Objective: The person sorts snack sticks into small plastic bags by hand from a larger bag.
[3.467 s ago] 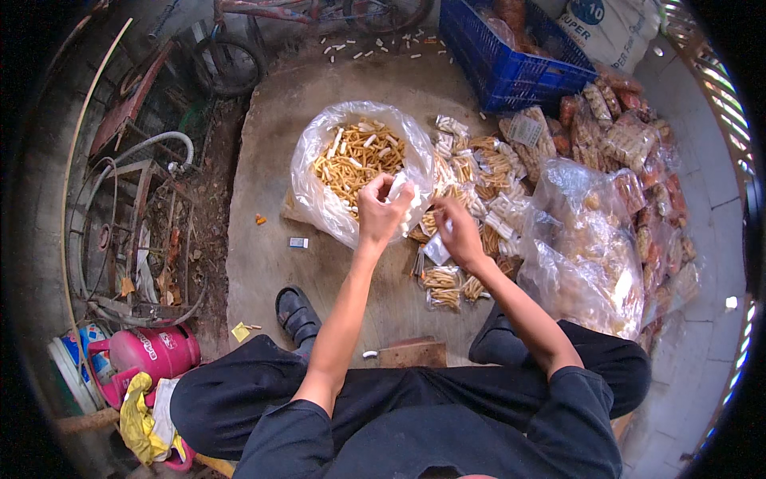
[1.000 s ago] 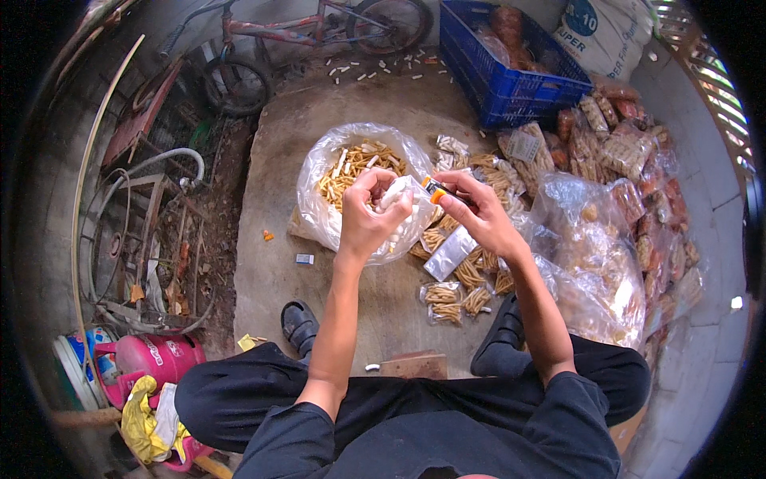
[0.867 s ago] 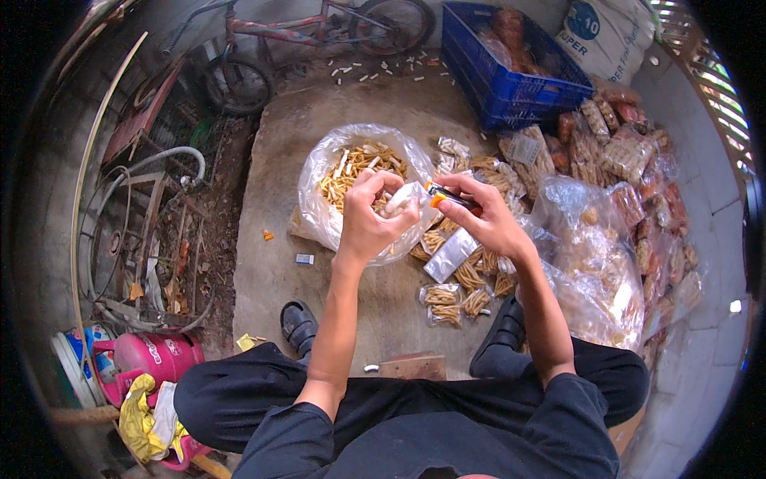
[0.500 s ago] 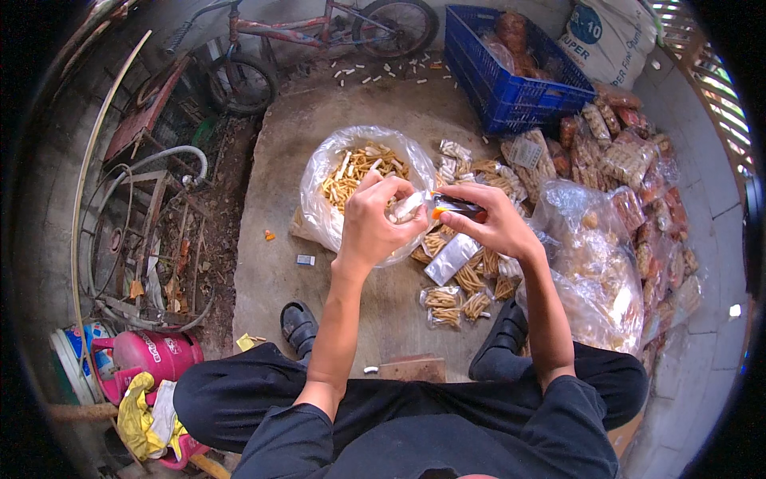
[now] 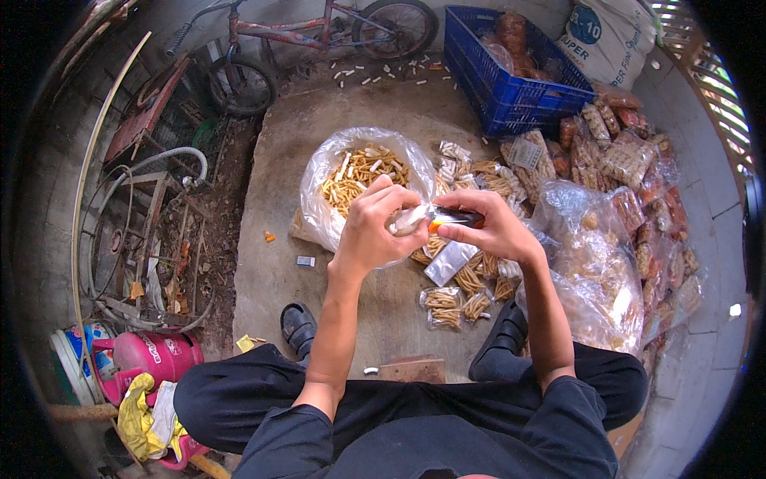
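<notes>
My left hand (image 5: 372, 225) pinches a small clear plastic packet (image 5: 408, 219) with whitish contents. In my right hand (image 5: 496, 222) is a small black-and-orange handheld tool (image 5: 456, 216), its end meeting the packet's edge; fingers hide much of it. Just beyond my left hand stands a large open clear plastic bag (image 5: 313, 177) of tan stick-shaped snacks (image 5: 363, 169), with a few white pieces among them. Below and right of my hands, several filled snack packets (image 5: 441, 307) lie on the concrete, a silvery-white flat packet (image 5: 452, 263) among them.
A big clear bag of packets (image 5: 590, 263) sits by my right knee, with heaped snack packs (image 5: 630, 160) behind. Farther back are a blue crate (image 5: 519, 104), a white sack (image 5: 610, 40) and a bicycle (image 5: 319, 32). At left are a pink gas cylinder (image 5: 155, 358) and metal frames.
My hands have come together: the tool's end now meets the packet's edge, where a small gap showed before. My left hand has turned slightly.
</notes>
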### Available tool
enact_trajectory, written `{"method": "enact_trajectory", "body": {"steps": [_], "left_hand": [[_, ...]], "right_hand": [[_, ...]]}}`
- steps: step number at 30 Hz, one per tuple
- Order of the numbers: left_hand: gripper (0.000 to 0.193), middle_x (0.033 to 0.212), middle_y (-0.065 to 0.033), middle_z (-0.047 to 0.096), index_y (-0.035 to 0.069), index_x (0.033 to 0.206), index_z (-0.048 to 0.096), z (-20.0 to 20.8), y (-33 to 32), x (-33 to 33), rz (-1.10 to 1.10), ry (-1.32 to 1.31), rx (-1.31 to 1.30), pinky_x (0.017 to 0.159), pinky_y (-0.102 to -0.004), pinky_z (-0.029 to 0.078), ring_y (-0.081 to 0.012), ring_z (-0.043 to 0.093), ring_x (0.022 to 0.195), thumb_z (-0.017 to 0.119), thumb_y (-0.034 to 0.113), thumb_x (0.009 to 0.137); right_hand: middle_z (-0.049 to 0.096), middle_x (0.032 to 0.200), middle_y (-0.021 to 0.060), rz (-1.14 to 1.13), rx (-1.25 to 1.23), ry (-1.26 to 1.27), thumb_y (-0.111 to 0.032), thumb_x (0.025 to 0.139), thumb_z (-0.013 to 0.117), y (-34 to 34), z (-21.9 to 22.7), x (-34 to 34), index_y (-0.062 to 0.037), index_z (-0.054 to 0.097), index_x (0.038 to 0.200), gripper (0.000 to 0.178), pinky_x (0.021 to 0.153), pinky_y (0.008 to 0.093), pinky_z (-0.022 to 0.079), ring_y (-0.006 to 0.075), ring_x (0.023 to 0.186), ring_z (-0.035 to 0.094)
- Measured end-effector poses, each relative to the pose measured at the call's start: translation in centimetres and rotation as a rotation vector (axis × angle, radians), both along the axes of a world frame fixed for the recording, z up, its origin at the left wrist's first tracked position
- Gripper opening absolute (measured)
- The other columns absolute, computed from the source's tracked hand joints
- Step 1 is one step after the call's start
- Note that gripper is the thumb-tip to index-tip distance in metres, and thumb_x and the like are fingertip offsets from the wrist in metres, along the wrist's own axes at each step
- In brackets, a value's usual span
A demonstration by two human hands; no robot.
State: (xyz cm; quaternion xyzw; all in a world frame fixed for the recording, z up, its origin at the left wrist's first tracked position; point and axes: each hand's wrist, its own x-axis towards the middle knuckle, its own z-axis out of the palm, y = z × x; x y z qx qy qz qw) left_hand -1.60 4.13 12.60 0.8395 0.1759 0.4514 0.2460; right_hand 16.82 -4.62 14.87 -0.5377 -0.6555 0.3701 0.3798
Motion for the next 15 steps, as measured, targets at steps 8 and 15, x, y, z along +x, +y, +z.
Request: {"method": "enact_trajectory", "body": {"steps": [8, 15], "left_hand": [[0.018, 0.071, -0.0108, 0.057, 0.001, 0.076, 0.058, -0.1, -0.1, -0.3, -0.051, 0.021, -0.024, 0.061, -0.0321, 0.046, -0.0238, 0.054, 0.068, 0.062, 0.010, 0.062], [0.020, 0.074, -0.0124, 0.059, -0.001, 0.079, 0.060, -0.2, 0.1, -0.2, -0.076, -0.020, -0.069, 0.063, -0.0333, 0.046, -0.0251, 0.054, 0.069, 0.062, 0.010, 0.063]], "right_hand": [[0.065, 0.085, 0.0079, 0.001, 0.027, 0.023, -0.022, 0.078, 0.070, 0.0, -0.3, -0.3, 0.0019, 0.061, 0.101, 0.035, 0.069, 0.0270, 0.048, 0.0119, 0.077, 0.060], [0.063, 0.078, 0.0082, -0.206, 0.124, 0.059, -0.018, 0.079, 0.069, 0.0, -0.8, -2.2, 0.0005, 0.063, 0.095, 0.025, 0.063, 0.0249, 0.046, 0.0086, 0.071, 0.056]]}}
